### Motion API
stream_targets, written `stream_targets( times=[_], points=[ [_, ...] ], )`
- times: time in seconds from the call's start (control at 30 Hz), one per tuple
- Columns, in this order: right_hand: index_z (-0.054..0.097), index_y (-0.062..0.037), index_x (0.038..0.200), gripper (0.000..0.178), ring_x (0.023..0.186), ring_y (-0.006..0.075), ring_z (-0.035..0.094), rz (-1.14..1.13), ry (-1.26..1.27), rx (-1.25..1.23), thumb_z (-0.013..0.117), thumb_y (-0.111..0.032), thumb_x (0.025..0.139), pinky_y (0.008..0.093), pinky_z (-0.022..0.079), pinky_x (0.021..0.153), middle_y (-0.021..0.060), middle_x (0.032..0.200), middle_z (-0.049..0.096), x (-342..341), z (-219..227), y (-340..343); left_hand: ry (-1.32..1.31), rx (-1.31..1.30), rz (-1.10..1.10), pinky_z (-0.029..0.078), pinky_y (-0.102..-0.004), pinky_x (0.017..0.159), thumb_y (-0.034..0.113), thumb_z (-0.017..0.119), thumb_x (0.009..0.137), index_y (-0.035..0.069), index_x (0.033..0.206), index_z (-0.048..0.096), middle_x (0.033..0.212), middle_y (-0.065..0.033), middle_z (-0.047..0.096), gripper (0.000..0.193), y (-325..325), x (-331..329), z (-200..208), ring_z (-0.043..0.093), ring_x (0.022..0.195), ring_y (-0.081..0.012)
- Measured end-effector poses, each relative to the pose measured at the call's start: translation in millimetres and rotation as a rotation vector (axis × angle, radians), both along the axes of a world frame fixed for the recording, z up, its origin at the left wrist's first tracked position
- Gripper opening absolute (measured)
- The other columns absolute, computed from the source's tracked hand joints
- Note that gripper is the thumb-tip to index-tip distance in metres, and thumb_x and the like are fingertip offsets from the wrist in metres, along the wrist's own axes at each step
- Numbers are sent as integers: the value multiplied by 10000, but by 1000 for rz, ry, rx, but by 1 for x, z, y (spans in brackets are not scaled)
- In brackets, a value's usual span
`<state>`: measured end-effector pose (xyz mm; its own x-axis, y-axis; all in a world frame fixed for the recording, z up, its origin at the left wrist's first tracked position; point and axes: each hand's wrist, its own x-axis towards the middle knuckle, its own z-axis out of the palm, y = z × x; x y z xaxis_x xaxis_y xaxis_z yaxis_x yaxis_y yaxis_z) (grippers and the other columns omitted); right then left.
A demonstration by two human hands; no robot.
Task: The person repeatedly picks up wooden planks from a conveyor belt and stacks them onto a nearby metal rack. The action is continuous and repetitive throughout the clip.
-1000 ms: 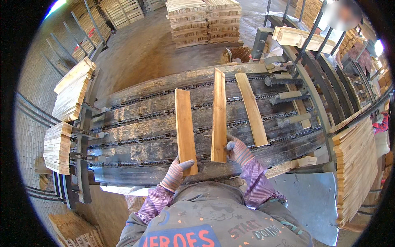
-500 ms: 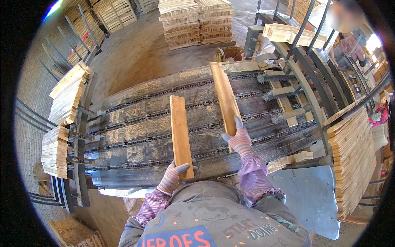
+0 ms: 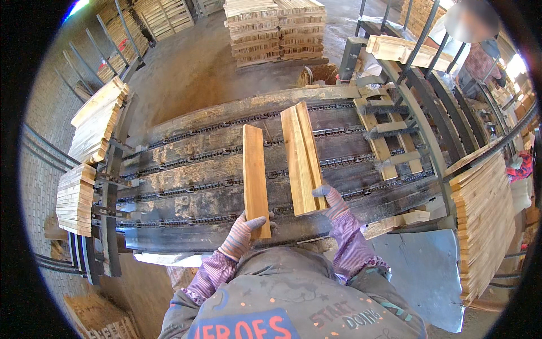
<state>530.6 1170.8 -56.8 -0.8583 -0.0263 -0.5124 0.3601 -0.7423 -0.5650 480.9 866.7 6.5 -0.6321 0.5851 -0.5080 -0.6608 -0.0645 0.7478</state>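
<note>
The left hand (image 3: pixel 238 236) pinches a board (image 3: pixel 255 175) by its six-o'clock end; the right hand (image 3: pixel 334 202) pinches two overlapping boards (image 3: pixel 294 161) at that board's three o'clock. Undersides are hard to see, but a loose grip could let the pair slide apart or snag the chains (image 3: pixel 231 182).

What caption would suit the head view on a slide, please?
Over a chain conveyor, the gloved left hand holds one board, the gloved right hand two boards.
</note>
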Motion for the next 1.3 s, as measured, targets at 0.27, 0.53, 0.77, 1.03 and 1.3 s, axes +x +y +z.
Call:
stream_targets(
  times=[0.27, 0.53, 0.77, 1.03, 1.3],
  points=[
    [522, -26, 1445, 759, 1103, 304, 706, 71, 140, 29, 769, -84, 729, 485, 611, 942, 153, 1210, 695, 4, 10, -31, 3, -93, 67, 622, -377, 873, 128, 701, 953, 19, 1386, 529, 1218, -135, 696, 478, 3, -4, 3, 724, 1034, -239],
    [385, -31, 1558, 902, 1066, 216, 653, 255, 202, 685, 816, -12, 766, 333, 542, 961, 123, 1210, 687, -1, 14, -85, 261, -85, 65, 415, -402, 1123, 340, 773, 952, 96, 1584, 319, 1428, -94, 547, 816, 20, 15, -25, 479, 1348, -206],
    [376, -150, 1581, 939, 1054, 267, 673, 153, 289, 613, 758, 9, 738, 378, 553, 925, 125, 1190, 687, -14, 35, -60, 62, -50, 121, 590, -383, 829, -15, 666, 854, 149, 1566, 360, 1263, -53, 598, 792, 19, 16, -17, 639, 1045, -200],
    [245, -280, 1615, 959, 1290, 430, 574, 293, -533, 1877, 788, -349, 827, 500, 516, 1008, 230, 1472, 518, -35, 13, 80, 93, 102, 96, 602, -359, 841, 12, 714, 840, 138, 1570, 359, 1160, -57, 619, 822, 8, 9, 4, 666, 967, -203],
    [354, -133, 1585, 921, 1301, 355, 573, -137, -42, 1292, 852, -251, 819, 504, 480, 1089, 197, 1418, 586, -13, -13, 61, 74, 130, 0, 588, -381, 866, 153, 786, 831, 99, 1472, 453, 1150, -59, 625, 724, 29, -4, 33, 676, 1019, -227]
  ],
)
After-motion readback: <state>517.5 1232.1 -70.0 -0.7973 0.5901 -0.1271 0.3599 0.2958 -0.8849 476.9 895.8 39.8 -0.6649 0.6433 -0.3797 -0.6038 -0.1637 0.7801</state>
